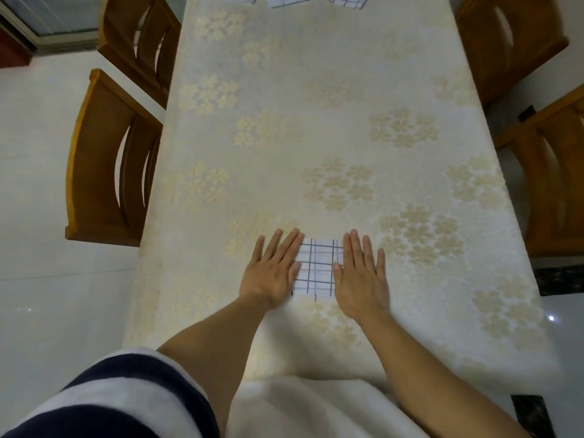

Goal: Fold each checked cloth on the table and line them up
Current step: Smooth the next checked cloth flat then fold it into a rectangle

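Centrally, near the front edge of the surface (316, 121), a small folded checked cloth (317, 268) lies flat, white w/ dark grid lines. The left hand (271, 270) rests on its left edge & the right hand (360, 273) on its right edge, both flat w/ fingers straight, gripping nothing. At the far end, three more checked cloths (294, 0) sit side by side, cut off by the frame. Wooden chairs (104, 159) stand along both sides.
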